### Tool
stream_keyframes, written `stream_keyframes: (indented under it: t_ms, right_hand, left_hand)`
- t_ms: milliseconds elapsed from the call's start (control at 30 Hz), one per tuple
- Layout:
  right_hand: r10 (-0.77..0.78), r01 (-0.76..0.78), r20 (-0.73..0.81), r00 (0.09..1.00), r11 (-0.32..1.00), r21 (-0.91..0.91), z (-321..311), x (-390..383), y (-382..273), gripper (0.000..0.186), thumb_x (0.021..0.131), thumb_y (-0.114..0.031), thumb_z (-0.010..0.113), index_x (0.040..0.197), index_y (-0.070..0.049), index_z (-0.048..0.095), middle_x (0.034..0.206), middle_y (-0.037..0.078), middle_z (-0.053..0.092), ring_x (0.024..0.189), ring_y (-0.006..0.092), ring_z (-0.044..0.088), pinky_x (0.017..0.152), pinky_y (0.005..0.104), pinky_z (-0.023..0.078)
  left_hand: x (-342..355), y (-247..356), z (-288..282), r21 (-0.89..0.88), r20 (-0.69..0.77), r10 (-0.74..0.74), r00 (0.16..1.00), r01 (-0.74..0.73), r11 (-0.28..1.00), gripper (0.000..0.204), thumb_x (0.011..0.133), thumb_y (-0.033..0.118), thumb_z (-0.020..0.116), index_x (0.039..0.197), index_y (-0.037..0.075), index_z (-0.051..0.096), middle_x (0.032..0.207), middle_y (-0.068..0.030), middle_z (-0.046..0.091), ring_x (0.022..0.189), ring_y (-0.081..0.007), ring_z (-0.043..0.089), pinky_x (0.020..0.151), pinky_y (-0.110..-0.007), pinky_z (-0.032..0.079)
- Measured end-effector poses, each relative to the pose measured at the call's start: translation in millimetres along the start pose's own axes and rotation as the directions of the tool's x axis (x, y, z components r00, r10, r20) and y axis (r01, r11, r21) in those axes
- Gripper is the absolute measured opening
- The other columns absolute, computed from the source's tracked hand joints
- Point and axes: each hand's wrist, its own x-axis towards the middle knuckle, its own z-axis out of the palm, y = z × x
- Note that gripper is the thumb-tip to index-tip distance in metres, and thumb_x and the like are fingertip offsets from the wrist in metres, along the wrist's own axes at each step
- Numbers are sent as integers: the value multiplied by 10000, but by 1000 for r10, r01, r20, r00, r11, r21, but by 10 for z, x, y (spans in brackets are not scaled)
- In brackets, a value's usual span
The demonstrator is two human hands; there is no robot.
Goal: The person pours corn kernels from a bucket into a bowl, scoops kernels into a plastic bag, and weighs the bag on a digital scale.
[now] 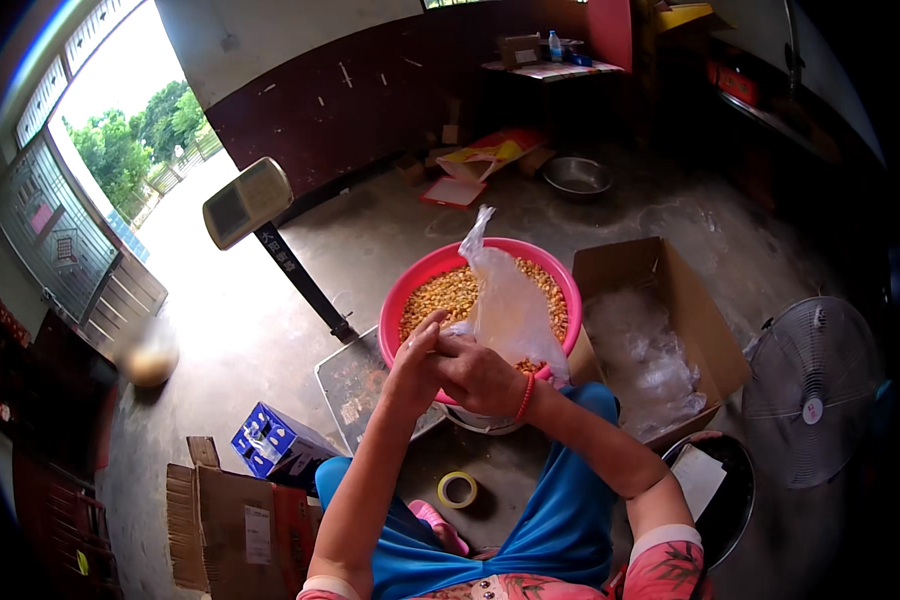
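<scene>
Currently, both hands meet above the near rim of a pink basin (388, 320) filled with yellow-orange kernels (438, 292). Left hand (417, 355): fingers drawn close together, against the right. Right hand (485, 378): fingers curled. Grip of either: cannot tell, contact area hidden. Clear plastic bag (510, 300) lies across the basin just beyond the hands, twisted end pointing away; it covers part of the kernels, and the hands block the near-left edge.

Surroundings: scale platform (355, 390) at left, partly hidden by the basin, its post (305, 285) rising beyond. Open cardboard box (705, 335) right of the basin, containing crumpled clear plastic (650, 355); fan (813, 385) beside it. Tape roll (442, 489) on the floor between the legs. Blue box (275, 442) and brown carton (235, 520) at lower left. Metal bowl (577, 178) on the floor farther back; bottle (555, 46) on the rear desk (550, 71).
</scene>
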Motion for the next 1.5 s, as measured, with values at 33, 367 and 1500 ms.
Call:
stream_keyframes:
  t_ms: [33,367,1500]
  right_hand:
    - [35,-38,65,997,999,35,59,1,-25,208,733,-32,534,937,9,541,943,187,533,881,362,514,757,416,428]
    - [135,-205,360,923,965,163,229,-101,31,229,751,-36,538,978,-6,532,950,190,550,886,343,532,761,381,443]
    - [668,-705,341,661,398,587,-38,33,1224,377,828,-254,569,1120,-19,531,1029,67,571,973,151,516,870,272,391]
  left_hand:
    - [26,36,-100,53,-69,30,997,-26,998,444,868,194,524,1244,7,381,1015,-130,561,911,-194,573,741,-303,494]
    - [134,108,-522,421,-181,-134,974,199,885,226,816,112,604,1002,-12,571,787,-59,616,613,-103,578,503,-201,463]
    - [444,-4,-955,683,-242,691,681,-386,619,185,851,25,477,1002,46,583,677,20,570,563,-26,453,519,-169,370]
